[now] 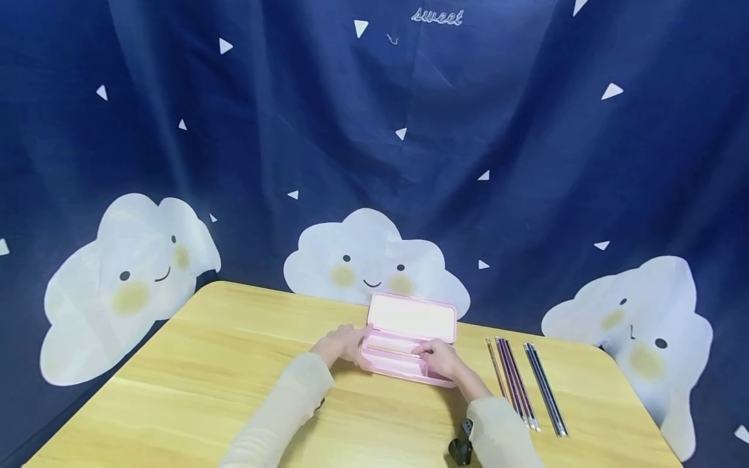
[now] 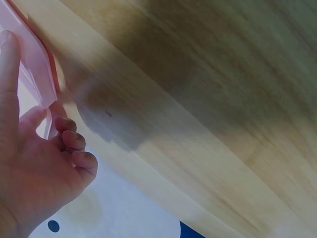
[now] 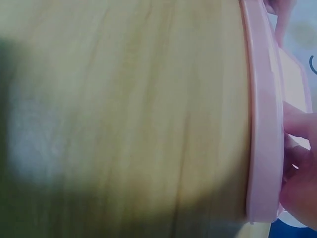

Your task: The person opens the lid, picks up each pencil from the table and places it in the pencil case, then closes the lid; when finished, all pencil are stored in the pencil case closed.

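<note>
A pink pencil case [image 1: 398, 374] lies on the table with its lid [image 1: 412, 316] raised at the back. My left hand [image 1: 345, 344] grips its left end; in the left wrist view the thumb and a finger of that hand [image 2: 42, 168] lie on either side of the case's edge [image 2: 42, 74]. My right hand [image 1: 441, 359] reaches into the right part of the case, fingertips at the end of a thin orange-brown pencil [image 1: 389, 350] lying lengthwise inside. From the right wrist, the case's front wall [image 3: 267, 124] partly hides the fingers of my right hand [image 3: 299, 163].
Right of the case, a single pencil [image 1: 495, 366], several dark and reddish pencils [image 1: 516, 383] and a group of dark pencils [image 1: 545, 389] lie on the wooden table [image 1: 234, 338]. A small black object [image 1: 460, 450] is by my right sleeve. Behind hangs a blue cloud-patterned curtain [image 1: 351, 97].
</note>
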The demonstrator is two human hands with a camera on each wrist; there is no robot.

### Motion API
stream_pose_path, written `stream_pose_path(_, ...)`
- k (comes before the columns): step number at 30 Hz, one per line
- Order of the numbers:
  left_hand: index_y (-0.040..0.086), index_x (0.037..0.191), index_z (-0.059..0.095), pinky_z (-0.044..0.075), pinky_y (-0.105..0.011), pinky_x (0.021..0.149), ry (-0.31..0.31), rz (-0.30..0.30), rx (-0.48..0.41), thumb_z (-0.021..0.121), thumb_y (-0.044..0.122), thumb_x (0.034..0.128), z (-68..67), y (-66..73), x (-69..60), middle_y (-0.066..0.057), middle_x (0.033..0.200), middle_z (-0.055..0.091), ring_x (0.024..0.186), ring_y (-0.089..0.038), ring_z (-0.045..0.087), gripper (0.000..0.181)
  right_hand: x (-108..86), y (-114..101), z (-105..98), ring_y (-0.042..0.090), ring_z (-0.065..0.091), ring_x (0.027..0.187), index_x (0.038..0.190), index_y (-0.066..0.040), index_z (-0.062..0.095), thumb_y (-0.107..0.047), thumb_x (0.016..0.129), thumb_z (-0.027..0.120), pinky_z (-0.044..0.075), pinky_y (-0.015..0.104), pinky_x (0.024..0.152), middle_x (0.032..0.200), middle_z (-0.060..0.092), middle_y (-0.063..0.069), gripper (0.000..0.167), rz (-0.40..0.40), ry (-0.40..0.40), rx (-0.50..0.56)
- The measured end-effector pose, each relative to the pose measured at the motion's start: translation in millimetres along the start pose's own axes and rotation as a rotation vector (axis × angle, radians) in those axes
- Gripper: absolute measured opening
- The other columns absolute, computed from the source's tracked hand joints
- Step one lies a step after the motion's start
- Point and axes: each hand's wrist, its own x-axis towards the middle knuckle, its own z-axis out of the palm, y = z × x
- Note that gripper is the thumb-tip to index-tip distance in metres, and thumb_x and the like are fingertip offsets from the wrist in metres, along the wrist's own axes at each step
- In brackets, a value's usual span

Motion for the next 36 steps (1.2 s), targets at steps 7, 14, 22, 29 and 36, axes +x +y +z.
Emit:
stream_pose_path(7, 0.022, 0.143, 0.032, 0.034, -0.054, 0.1, -0.007, 0.027, 0.027, 0.079, 0.052, 0.0593, -1.6, -1.1, 1.8, -0.023, 0.138, 0.037, 0.126, -0.037, 0.036, 0.1, -0.5, -4, -1, 0.028, 0.057, 0.1, 0.082, -0.009, 0.071, -0.001, 0.082, 0.054, 0.042, 0.046, 0.09, 0.096, 0.067, 0.007, 0.019, 0.049, -0.012, -0.001)
stream_pose_path(14, 0.023, 0.143, 0.032, 0.033, -0.053, 0.101, -0.009, 0.02, 0.023, 0.079, 0.051, 0.0599, -2.3, 2.1, -0.9, -0.022, 0.138, 0.038, 0.126, -0.036, 0.036, 0.099, -4.8, 2, 1, 0.03, 0.057, 0.101, 0.092, -0.003, 0.069, 0.001, 0.083, 0.054, 0.044, 0.044, 0.089, 0.101, 0.066, 0.013, 0.018, -0.005, 0.003, 0.069)
stream_pose_path(22, 0.023, 0.143, 0.03, 0.031, -0.058, 0.1, -0.017, 0.001, -0.013, 0.078, 0.053, 0.06, -2.5, -0.2, -2.4, -0.024, 0.14, 0.033, 0.127, -0.04, 0.033, 0.101, -8.8, 8, -6, 0.024, 0.058, 0.087, 0.106, 0.009, 0.061, 0.003, 0.084, 0.056, 0.049, 0.027, 0.076, 0.095, 0.064, 0.018, 0.023, -0.081, 0.001, 0.179)
stream_pose_path(29, 0.022, 0.144, 0.029, 0.032, -0.055, 0.1, -0.012, 0.011, 0.015, 0.077, 0.053, 0.062, -5.5, -2.1, -2.3, -0.024, 0.139, 0.036, 0.126, -0.04, 0.034, 0.099, -12.4, 6, -16, 0.019, 0.056, 0.083, 0.107, 0.008, 0.062, 0.0, 0.086, 0.057, 0.048, 0.022, 0.073, 0.095, 0.064, 0.017, 0.023, -0.06, 0.02, 0.219)
stream_pose_path(36, 0.021, 0.143, 0.03, 0.034, -0.054, 0.099, -0.022, 0.016, 0.032, 0.077, 0.052, 0.0624, -2.9, -0.8, 0.3, -0.024, 0.137, 0.039, 0.125, -0.039, 0.037, 0.099, -27.8, 10, -30, 0.02, 0.057, 0.084, 0.108, 0.009, 0.06, -0.006, 0.086, 0.058, 0.047, 0.024, 0.073, 0.101, 0.063, 0.021, 0.027, -0.117, 0.003, 0.208)
